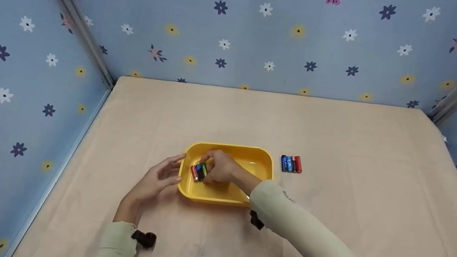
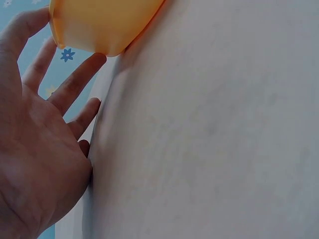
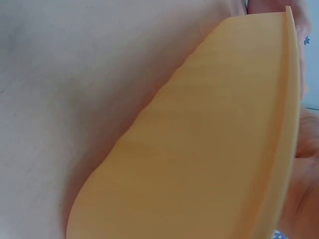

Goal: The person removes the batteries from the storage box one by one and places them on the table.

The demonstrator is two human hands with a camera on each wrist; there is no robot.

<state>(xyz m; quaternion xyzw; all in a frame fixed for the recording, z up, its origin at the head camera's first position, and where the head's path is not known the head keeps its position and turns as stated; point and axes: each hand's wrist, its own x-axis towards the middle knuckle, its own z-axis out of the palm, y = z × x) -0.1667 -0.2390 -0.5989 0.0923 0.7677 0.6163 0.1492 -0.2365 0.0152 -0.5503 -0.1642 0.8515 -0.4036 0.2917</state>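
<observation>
Batteries (image 1: 198, 172) inside yellow tray (image 1: 217, 201)

My right grip (image 1: 222, 167) curls down, finger and thumb pinching at the batteries near the tray's left end. My left grip (image 1: 154, 184), fingers loosely spread, touches its left side. Another battery row (image 1: 291, 163) lies on the tabletop (image 1: 350, 165), just right.

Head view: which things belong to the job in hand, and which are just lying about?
Belong to the job:
Yellow plastic tray, left hand touching its side
Batteries inside it, with the right hand at them
Row of batteries beside the tray, probably, being similar

Just surroundings:
Beige tablecloth
Flower-print wall panels
</observation>
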